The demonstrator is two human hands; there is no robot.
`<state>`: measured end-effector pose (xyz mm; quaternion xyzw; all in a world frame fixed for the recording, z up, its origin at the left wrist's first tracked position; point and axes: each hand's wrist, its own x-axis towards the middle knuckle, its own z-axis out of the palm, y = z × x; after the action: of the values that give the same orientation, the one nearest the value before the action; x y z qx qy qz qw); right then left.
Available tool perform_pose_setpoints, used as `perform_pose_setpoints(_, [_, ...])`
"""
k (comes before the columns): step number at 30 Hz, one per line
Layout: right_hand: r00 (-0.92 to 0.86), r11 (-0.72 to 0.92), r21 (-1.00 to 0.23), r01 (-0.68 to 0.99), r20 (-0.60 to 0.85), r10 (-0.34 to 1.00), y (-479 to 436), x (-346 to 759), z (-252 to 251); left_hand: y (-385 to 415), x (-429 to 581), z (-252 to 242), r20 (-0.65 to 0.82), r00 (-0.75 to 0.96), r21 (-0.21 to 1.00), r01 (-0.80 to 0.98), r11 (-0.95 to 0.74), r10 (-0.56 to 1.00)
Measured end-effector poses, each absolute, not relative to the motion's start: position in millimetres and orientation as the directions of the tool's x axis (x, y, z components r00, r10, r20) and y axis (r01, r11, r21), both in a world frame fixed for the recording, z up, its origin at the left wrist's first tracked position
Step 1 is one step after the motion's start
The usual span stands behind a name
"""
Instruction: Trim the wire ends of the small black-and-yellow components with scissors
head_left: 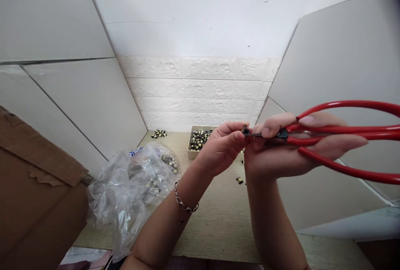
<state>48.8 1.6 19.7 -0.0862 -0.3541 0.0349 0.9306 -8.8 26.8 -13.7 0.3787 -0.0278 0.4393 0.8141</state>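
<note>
Between the fingertips of my left hand (223, 145) is a small dark coil bobbin (245, 131), mostly covered by the fingers. My right hand (278, 153) is wrapped round a pair of red-handled scissors (340, 130), with the big loops pointing right. The dark blades point left and their tip touches or overlaps the bobbin; I cannot tell which. Behind my left hand stands a shallow box (189, 150) full of small black-and-yellow bobbins (200, 138).
A clear plastic bag (134, 191) with more bobbins inside lies at the left. A small pile of bobbins (159, 133) sits at the back, and a loose bobbin (239, 180) lies on the table (215, 220). A cardboard box (37, 195) stands far left; white panels flank both sides.
</note>
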Motion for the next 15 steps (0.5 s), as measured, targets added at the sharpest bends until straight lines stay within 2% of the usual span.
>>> perform_pose_setpoints(15, [0.759, 0.974, -0.226, 0.036, 0.64, 0.12, -4.2, 47.4, 19.7, 24.7, -9.1, -12.3, 0.397, 0.619, 0.608, -0.731, 0.31, 0.678])
